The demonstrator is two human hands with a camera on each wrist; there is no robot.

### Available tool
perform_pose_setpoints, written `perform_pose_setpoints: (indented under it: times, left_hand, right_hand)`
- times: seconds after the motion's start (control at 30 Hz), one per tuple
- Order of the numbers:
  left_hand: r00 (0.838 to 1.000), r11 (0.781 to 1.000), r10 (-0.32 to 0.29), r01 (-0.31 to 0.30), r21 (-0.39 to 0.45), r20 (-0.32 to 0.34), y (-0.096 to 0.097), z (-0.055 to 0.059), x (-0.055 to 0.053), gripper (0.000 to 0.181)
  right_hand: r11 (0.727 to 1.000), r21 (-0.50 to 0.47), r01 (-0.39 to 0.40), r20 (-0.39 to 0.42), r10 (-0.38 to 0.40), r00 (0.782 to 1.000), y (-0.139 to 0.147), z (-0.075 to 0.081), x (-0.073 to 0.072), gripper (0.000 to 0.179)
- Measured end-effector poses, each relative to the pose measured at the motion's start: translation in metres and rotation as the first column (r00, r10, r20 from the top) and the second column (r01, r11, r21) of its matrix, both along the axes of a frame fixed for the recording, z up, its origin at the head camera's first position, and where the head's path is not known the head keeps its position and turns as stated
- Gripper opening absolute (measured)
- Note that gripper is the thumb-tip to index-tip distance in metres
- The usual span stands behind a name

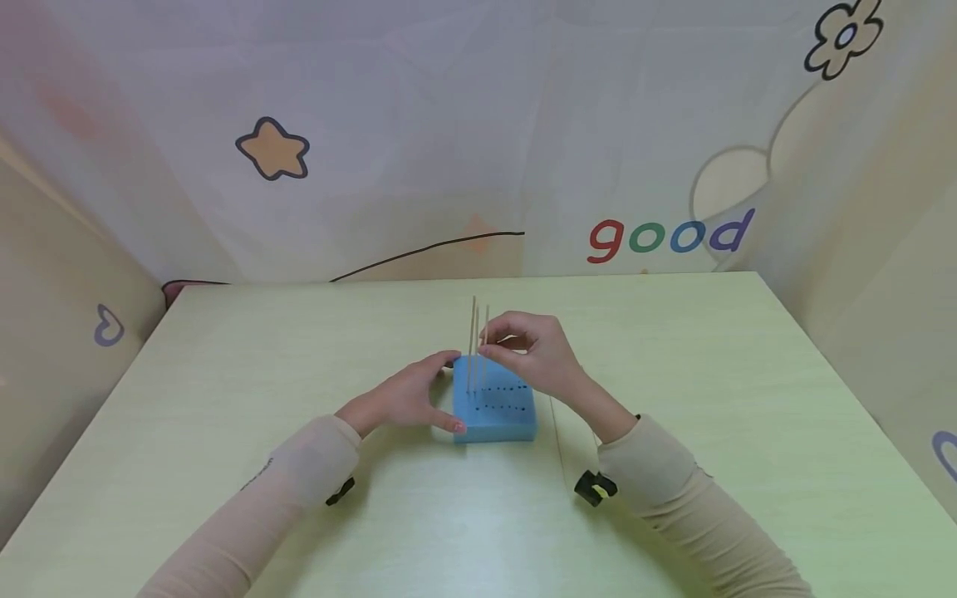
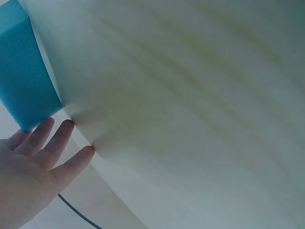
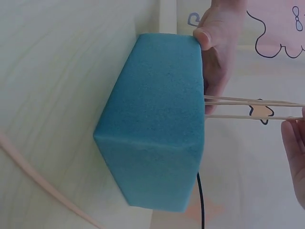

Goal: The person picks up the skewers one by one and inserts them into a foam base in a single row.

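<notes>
A blue foam block with rows of small dark holes in its top sits on the table. Three thin wooden sticks stand upright near its left side. My right hand is above the block, thumb and fingertips pinching the rightmost stick partway up. With my left hand I hold the block's left side, the thumb at the front corner and fingers at the back corner. In the left wrist view, the fingers of that hand spread by the block's edge.
Another thin stick lies on the pale table to the right of the block. A printed curtain hangs behind and at both sides. Black pieces hang at the sleeve cuffs.
</notes>
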State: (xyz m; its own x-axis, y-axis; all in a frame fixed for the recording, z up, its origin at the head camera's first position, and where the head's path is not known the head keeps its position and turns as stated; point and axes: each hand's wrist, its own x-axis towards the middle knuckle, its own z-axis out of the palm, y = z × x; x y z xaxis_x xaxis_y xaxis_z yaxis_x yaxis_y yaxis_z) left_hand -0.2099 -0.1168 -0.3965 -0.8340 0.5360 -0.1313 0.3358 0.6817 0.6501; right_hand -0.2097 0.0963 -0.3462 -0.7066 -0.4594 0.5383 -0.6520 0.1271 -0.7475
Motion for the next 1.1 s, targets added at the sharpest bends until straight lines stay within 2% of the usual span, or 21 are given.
perform_pose_setpoints:
  times: [0.23,0.43,0.57,0.7,0.83,1.1]
  left_hand:
    - [1.0,1.0,-0.001,0.001,0.009,-0.007,0.002,0.002,0.0,0.104]
    - [1.0,1.0,0.01,-0.01,-0.01,-0.002,0.003,0.0,0.0,0.106]
    - [1.0,1.0,0.005,-0.005,0.004,-0.001,0.003,0.0,0.0,0.106]
    - [1.0,1.0,-0.003,0.004,0.017,-0.007,0.001,0.001,0.001,0.105]
    - [1.0,1.0,-0.003,0.003,0.018,-0.008,0.001,0.001,0.001,0.105]
    - [1.0,1.0,0.0,0.0,0.023,0.006,0.001,0.0,0.0,0.106]
  right_hand:
    - [0.999,0.015,0.042,0.009,-0.042,0.999,0.014,0.008,0.004,0.023]
    - [0.994,0.059,0.09,0.019,-0.091,0.996,0.035,0.011,0.006,0.022]
    - [0.984,0.111,0.14,0.057,-0.147,0.988,0.05,0.009,0.004,0.021]
    - [0.966,0.185,0.182,0.103,-0.203,0.974,0.062,0.005,0.003,0.021]
    - [0.939,0.271,0.21,0.11,-0.247,0.963,0.075,0.002,0.001,0.021]
    - [0.882,0.421,0.212,0.127,-0.289,0.949,0.104,-0.012,-0.01,0.025]
